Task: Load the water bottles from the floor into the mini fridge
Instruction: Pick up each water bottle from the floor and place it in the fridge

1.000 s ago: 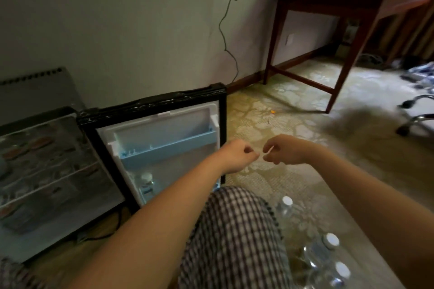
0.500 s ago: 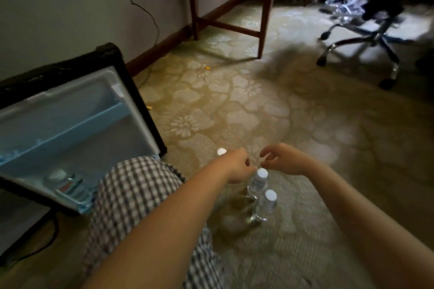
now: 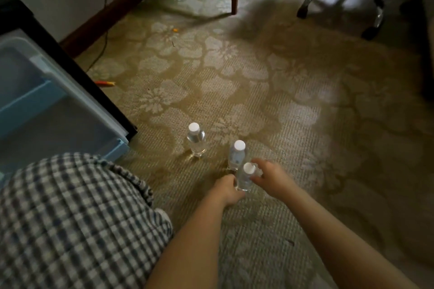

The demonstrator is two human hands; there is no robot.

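Gripping the near bottle (image 3: 244, 179) low in the left hand (image 3: 229, 191), right hand (image 3: 270, 177) open by its cap, the person should lift straight, sparing the second bottle (image 3: 236, 156) toward the fridge door (image 3: 70, 112).

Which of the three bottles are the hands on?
The nearest bottle: the left hand grips its base, the right hand reaches its neck. The middle bottle and far bottle stand beyond, unheld.
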